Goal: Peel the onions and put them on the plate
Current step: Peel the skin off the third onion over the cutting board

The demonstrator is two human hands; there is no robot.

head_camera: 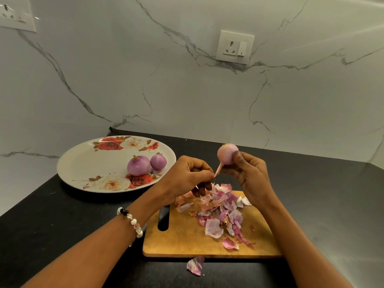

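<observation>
**Onion held over the board, dry tip pinched**

Worktop (pixel 62 221), black and speckled, runs back to a white marble-patterned wall (pixel 166 90) that carries two socket plates, one near the top left corner (pixel 16 15) and one further right (pixel 234 47).

A round plate (pixel 83 163) with red and white rose prints sits toward the back left of the worktop, close to the wall. Two peeled purple onions lie on its right half, touching or nearly so: the larger one (pixel 138 165) toward the front, the smaller one (pixel 158 162) just to its right.

A wooden chopping board (pixel 187 240) lies at the front middle of the worktop, its slotted handle end pointing left. A heap of onion skins (pixel 218 208), pink, purple and papery tan, covers the board's back and middle. One loose skin (pixel 195 266) lies on the worktop just off the board's front edge.

The right hand (pixel 249 179) is raised above the board's back edge, thumb and fingers curled round a third onion (pixel 227 153), pale pink and largely bare of skin, with its dry pointed tip (pixel 218 170) aimed down and left. The left hand (pixel 187 177) is just beside it, above the board's back left corner; its thumb and forefinger pinch the end of that dry tip, while its other fingers curl down toward the skins. A bead bracelet (pixel 133 221) of white, clear and black beads circles the left wrist.
</observation>
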